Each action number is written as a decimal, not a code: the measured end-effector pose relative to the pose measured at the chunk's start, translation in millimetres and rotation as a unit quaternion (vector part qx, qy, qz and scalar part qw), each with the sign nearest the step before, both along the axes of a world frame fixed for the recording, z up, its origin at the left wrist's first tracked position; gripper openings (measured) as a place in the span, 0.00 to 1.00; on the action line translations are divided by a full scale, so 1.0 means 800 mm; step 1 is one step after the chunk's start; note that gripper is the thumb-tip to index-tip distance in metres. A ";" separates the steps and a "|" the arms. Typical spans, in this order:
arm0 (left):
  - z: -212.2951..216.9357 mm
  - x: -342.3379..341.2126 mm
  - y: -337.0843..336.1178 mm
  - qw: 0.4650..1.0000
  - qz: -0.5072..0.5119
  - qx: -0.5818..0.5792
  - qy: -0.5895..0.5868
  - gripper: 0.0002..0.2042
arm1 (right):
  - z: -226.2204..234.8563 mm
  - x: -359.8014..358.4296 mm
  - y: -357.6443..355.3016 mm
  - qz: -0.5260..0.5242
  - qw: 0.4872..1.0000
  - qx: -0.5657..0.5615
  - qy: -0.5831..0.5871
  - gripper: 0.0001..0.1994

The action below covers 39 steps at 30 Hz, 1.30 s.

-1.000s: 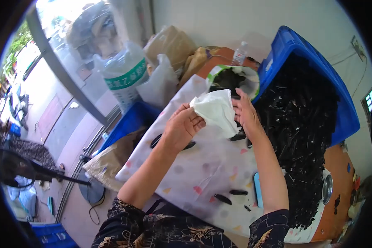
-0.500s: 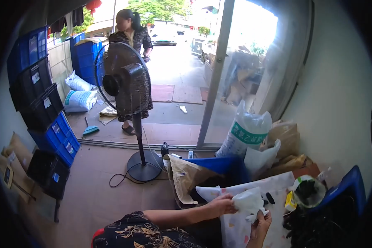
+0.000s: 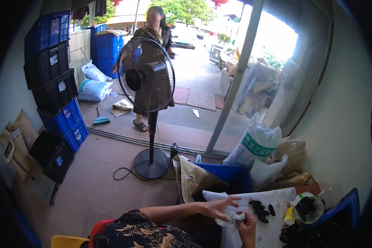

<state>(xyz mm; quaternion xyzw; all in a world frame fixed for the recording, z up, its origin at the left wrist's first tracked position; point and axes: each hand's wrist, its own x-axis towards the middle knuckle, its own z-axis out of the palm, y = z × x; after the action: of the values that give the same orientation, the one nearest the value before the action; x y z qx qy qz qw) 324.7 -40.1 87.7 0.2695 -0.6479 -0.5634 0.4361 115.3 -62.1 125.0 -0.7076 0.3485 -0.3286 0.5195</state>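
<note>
Left hand (image 3: 217, 208) fingers spread, touching a crumpled white cloth (image 3: 231, 218), right hand (image 3: 247, 225) pinching the cloth from below, over a white patterned sheet (image 3: 273, 231) on the worktop, small black pieces (image 3: 260, 211) just beside, white sack with green label band (image 3: 255, 145) behind, stacked blue and black crates (image 3: 53, 78) far left

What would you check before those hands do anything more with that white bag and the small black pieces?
1. Right hand grips the white bag: ok.
2. Left hand on the bag, fingers spread: ok.
3. Black pieces lie within reach on the patterned cloth: ok.
4. Whether the bag's mouth is open: cannot tell.
5. Hands in good view: not ok, they sit at the picture's lower edge.
6. Person standing behind the fan keeps far from the hands: ok.
</note>
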 end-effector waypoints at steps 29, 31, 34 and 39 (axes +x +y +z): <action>-0.052 -0.012 0.027 0.961 0.139 0.213 0.105 0.15 | -0.064 -0.006 -0.039 -0.019 0.986 -0.124 0.107 0.07; -0.057 -0.011 0.022 0.966 0.170 0.180 0.069 0.15 | -0.047 0.007 -0.032 -0.042 0.998 0.020 0.042 0.03; -0.042 -0.007 0.026 0.971 0.154 0.148 0.107 0.13 | -0.052 0.009 -0.039 -0.039 0.999 0.012 0.026 0.04; -0.062 0.002 0.039 0.966 0.165 0.156 0.122 0.11 | -0.040 0.028 -0.032 -0.001 0.999 0.028 0.018 0.05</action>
<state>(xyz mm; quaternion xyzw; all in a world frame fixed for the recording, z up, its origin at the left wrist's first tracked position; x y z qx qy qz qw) 325.9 -9.2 37.8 0.3662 -0.4404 -0.6062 0.5517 137.9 -87.7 92.6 -0.6984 0.3680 -0.3066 0.5318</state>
